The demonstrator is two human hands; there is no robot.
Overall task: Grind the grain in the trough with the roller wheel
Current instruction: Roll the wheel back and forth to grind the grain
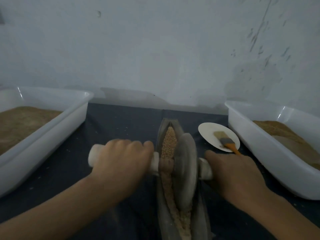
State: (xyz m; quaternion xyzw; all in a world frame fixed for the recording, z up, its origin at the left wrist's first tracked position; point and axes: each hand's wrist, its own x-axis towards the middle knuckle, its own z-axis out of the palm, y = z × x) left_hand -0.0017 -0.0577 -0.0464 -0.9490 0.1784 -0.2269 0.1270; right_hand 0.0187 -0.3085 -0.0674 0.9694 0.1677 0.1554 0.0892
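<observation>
While the roller wheel (pixel 185 168) stands on edge in the trough (pixel 162 205) at about mid-length, the job looks partly done: grain (pixel 170 141) beyond the wheel is still whole and pale, and that on the near side looks finer and browner, so the far stretch seems left to crush. Both ends of the handle (pixel 154 163) are gripped, the left hand (pixel 121 163) and the right hand (pixel 235 175) each curled round one. Lengthwise, the trough runs away from the person toward the wall, with the handle lying crosswise, left to right.
</observation>
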